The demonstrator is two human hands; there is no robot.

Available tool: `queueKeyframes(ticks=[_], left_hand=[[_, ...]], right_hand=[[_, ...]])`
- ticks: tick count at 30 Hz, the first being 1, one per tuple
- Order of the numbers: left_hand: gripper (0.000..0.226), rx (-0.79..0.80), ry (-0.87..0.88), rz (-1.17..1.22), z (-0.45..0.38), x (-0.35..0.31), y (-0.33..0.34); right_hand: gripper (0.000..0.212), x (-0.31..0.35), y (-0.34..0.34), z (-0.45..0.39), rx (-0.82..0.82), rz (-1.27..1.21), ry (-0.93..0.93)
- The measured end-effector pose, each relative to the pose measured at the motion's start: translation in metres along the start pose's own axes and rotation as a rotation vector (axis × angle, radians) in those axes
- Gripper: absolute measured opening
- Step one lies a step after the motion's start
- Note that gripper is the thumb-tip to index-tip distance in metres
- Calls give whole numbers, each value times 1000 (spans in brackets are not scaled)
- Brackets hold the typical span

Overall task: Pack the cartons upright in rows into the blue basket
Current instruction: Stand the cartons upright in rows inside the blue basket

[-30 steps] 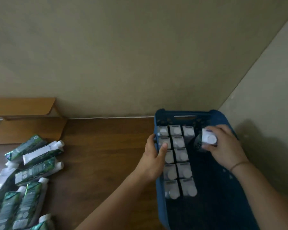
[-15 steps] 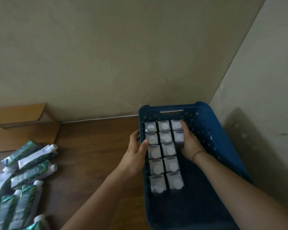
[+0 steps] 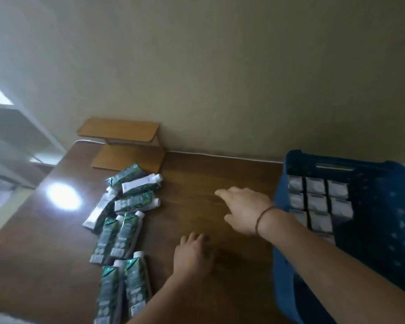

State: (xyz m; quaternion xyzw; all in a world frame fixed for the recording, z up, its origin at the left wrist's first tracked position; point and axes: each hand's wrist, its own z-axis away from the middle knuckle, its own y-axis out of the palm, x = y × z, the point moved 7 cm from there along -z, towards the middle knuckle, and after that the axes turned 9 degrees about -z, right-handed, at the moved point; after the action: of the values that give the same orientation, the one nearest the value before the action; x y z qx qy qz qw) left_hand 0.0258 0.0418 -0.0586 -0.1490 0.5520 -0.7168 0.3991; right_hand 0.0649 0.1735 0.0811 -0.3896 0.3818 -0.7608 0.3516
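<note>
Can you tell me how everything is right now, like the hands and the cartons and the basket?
Left hand: empty, open, over the table.
Right hand: empty, fingers spread, reaching toward the loose cartons.
Loose cartons: lying flat on the table.
Packed cartons: upright in rows.
Blue basket: partly filled, right side bare.
Cardboard flap: folded open by the wall.

The whole view is smeared by motion blur. The blue basket runs off the right and bottom edges, and the right forearm hides its near-left rows (how many cartons stand there cannot be told). Print on the lying cartons is unreadable; the nearest two are cut off below.
</note>
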Motion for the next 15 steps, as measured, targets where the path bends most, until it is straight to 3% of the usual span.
queueKeyframes(ticks=[3, 6, 11, 15], left_hand=[[41, -103, -68, -199, 18, 59, -4], [44, -179, -157, -232, 40, 109, -6], [41, -352, -316, -92, 75, 154, -7], [54, -406, -283, -24, 82, 153, -4]], right_hand=[[67, 52, 57, -27, 363, 47, -39], [70, 91, 99, -49, 519, 69, -103], [72, 133, 161, -85, 524, -202, -98], [44, 149, 196, -101, 425, -435, -11]])
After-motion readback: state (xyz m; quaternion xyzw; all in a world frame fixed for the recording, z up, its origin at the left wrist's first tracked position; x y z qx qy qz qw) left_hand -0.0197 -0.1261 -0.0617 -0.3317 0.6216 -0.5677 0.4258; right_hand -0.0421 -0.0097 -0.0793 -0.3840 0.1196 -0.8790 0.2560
